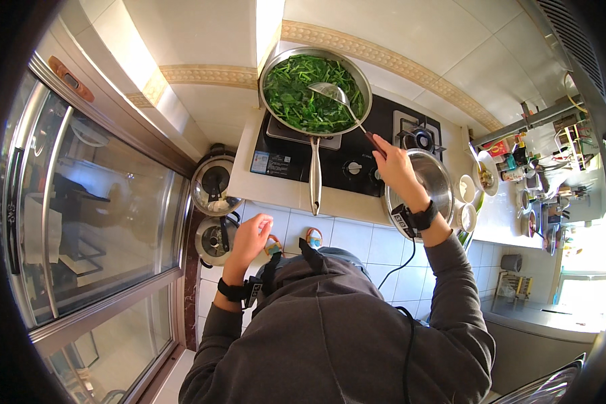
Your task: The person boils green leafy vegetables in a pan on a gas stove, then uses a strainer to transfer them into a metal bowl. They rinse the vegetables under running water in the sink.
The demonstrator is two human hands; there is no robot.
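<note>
My right hand (396, 167) is closed round the dark handle of a long metal cooking spoon (330, 91). Its broad, shallow head rests among chopped leafy greens (296, 101) in liquid; I cannot tell whether the head has holes. The greens fill a wide steel frying pan (365, 82) on the left burner of a black gas hob (303, 152). The pan's long steel handle (315, 178) points toward me, and neither hand touches it. My left hand (252, 237) hangs in front of the counter, fingers curled in with nothing visible in them.
A large steel bowl (429, 168) stands at the counter's front, right of the hob, beside small white bowls (465, 188). The right burner (419, 137) holds no pan. Lidded pots (215, 185) stand low on the left, near a glass sliding door (108, 195).
</note>
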